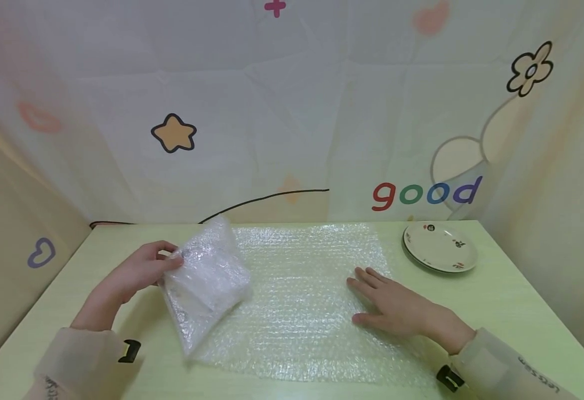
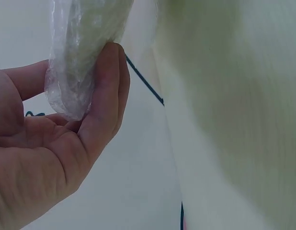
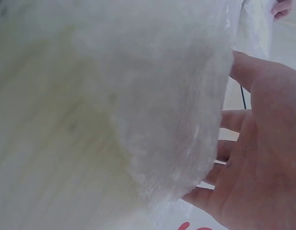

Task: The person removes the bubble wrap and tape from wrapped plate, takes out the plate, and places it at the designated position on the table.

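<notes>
My left hand point(image 1: 149, 266) grips the edge of a bubble-wrapped bundle point(image 1: 206, 272), tilted above the left part of a flat bubble wrap sheet point(image 1: 312, 294). In the left wrist view the thumb and fingers of the left hand point(image 2: 66, 129) curl round the wrapped edge point(image 2: 74, 81). What lies inside the bundle is hidden by the wrap. With fingers spread, my right hand point(image 1: 397, 305) rests on the right side of the sheet. The right wrist view shows the right hand point(image 3: 267, 148) with its fingertips against the bubble wrap point(image 3: 176, 105).
Stacked plates point(image 1: 442, 247) with small printed motifs sit at the back right of the pale green table point(image 1: 512, 322). A printed curtain point(image 1: 292, 128) hangs behind the table and along both sides. Dark clips point(image 1: 130, 351) show near both sleeves.
</notes>
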The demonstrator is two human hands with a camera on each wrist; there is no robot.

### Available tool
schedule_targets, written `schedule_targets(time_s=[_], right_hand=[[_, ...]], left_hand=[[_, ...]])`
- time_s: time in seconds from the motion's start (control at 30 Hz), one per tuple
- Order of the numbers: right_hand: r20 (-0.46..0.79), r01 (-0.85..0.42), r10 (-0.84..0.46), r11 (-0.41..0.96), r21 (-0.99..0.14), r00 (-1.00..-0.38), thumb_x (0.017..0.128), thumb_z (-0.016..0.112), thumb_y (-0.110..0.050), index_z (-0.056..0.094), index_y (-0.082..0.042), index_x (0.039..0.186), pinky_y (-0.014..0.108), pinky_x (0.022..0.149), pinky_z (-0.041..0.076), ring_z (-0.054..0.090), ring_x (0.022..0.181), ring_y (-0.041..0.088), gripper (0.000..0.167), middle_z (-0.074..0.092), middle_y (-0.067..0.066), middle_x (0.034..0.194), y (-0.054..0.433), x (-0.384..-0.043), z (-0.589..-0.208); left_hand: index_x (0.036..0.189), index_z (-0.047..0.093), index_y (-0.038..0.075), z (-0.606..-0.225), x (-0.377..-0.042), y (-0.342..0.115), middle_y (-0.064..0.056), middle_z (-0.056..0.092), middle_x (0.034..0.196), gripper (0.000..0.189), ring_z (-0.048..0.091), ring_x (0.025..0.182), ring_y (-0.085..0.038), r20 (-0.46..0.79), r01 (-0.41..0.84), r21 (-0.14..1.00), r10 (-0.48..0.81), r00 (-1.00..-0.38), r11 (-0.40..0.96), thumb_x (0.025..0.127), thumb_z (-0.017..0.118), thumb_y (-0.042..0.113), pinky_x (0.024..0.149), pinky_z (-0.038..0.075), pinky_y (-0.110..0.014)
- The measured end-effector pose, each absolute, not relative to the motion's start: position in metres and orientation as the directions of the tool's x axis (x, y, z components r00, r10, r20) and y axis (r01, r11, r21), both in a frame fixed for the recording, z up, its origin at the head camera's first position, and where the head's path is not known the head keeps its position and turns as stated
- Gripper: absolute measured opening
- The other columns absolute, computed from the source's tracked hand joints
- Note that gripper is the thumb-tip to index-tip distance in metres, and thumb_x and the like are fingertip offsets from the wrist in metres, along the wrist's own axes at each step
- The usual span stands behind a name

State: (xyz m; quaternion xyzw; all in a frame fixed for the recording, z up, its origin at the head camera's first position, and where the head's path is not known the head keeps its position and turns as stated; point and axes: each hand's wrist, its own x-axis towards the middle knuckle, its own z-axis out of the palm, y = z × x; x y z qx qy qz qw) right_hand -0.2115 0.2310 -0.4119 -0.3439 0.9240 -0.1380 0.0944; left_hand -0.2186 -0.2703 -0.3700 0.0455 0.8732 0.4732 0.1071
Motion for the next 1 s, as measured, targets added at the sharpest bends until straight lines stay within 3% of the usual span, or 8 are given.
schedule_targets(time_s=[0.4, 0.6, 0.67, 0.77, 1.0], right_hand=[[-0.07, -0.618, -0.667, 0.721, -0.314, -0.742, 0.101, 0.062, -0.049, 0.039, 0.001, 0.156, 0.062, 0.116, 0.027, 0.023, 0.149, 0.05, 0.078, 0.027, 0.029, 0.162, 0.23, -0.212, -0.413], [-0.064, -0.618, -0.666, 0.719, -0.318, -0.743, 0.101, 0.062, -0.049, 0.04, 0.001, 0.156, 0.062, 0.116, 0.027, 0.024, 0.149, 0.05, 0.077, 0.027, 0.029, 0.162, 0.231, -0.212, -0.413], [-0.068, -0.615, -0.664, 0.722, -0.317, -0.745, 0.101, 0.062, -0.05, 0.039, 0.0, 0.156, 0.062, 0.116, 0.027, 0.024, 0.149, 0.049, 0.078, 0.027, 0.029, 0.162, 0.231, -0.212, -0.414], [-0.077, -0.61, -0.661, 0.726, -0.317, -0.747, 0.101, 0.062, -0.05, 0.039, 0.0, 0.156, 0.062, 0.117, 0.026, 0.023, 0.149, 0.049, 0.079, 0.026, 0.028, 0.163, 0.231, -0.212, -0.414], [-0.094, -0.602, -0.655, 0.735, -0.313, -0.75, 0.101, 0.062, -0.05, 0.038, 0.0, 0.157, 0.062, 0.117, 0.026, 0.022, 0.15, 0.048, 0.079, 0.025, 0.027, 0.163, 0.23, -0.212, -0.413]], left_hand=[[0.145, 0.04, -0.007, -0.379, -0.221, -0.251, -0.022, 0.062, 0.121, 0.06, 0.066, 0.097, -0.025, -0.165, -0.016, 0.826, 0.214, -0.963, 0.564, 0.104, 0.062, 0.032, 0.087, 0.055, -0.041], [0.154, 0.033, -0.006, -0.378, -0.221, -0.246, -0.027, 0.046, 0.147, 0.08, 0.052, 0.129, -0.039, -0.184, 0.028, 0.784, 0.276, -0.943, 0.62, 0.1, 0.067, 0.042, 0.105, 0.045, -0.053], [0.155, 0.03, -0.01, -0.377, -0.22, -0.246, -0.03, 0.038, 0.155, 0.087, 0.042, 0.138, -0.045, -0.19, 0.053, 0.765, 0.304, -0.933, 0.642, 0.097, 0.07, 0.04, 0.11, 0.039, -0.059], [0.154, 0.026, -0.015, -0.375, -0.218, -0.248, -0.033, 0.034, 0.156, 0.092, 0.036, 0.141, -0.048, -0.197, 0.087, 0.735, 0.334, -0.922, 0.672, 0.093, 0.076, 0.032, 0.112, 0.033, -0.063], [0.148, 0.031, -0.021, -0.381, -0.221, -0.251, -0.034, 0.046, 0.142, 0.094, 0.047, 0.127, -0.047, -0.149, 0.156, 0.671, 0.338, -0.929, 0.725, 0.083, 0.086, 0.017, 0.106, 0.041, -0.06]])
